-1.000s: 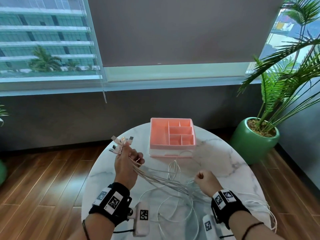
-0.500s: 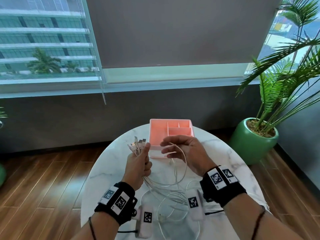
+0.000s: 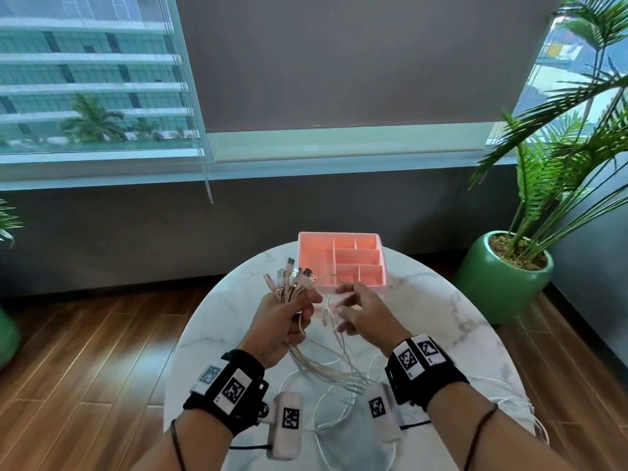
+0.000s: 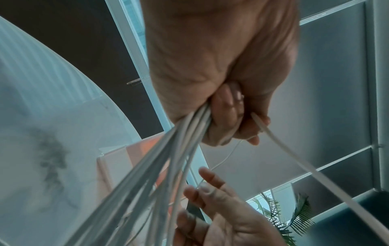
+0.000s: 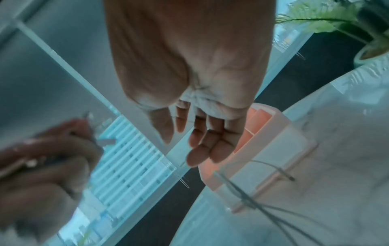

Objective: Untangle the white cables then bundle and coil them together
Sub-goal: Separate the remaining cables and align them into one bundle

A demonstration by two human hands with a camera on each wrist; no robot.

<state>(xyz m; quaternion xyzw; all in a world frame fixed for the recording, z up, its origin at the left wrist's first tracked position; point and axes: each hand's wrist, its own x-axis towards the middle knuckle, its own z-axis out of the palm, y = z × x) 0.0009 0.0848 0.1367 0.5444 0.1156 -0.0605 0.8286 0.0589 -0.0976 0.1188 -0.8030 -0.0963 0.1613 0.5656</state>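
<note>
Standing by the window, marble table (image 3: 452, 321) bears pink organizer (image 3: 316, 263).

No words, brands or numbers can be read anywhere. The only signs are black-and-white square code markers. Two sit on the left wristband (image 3: 226, 385), one facing up, one angled away. Two more sit side by side on the right wristband (image 3: 419, 355). One marks the white left wrist camera (image 3: 287, 424), another the right wrist camera (image 3: 380, 413). Their patterns show, but they spell nothing. A tiny mark sits beside the marker on the left wristband, too small to read. Both wrist views are blurred and carry no text.
</note>
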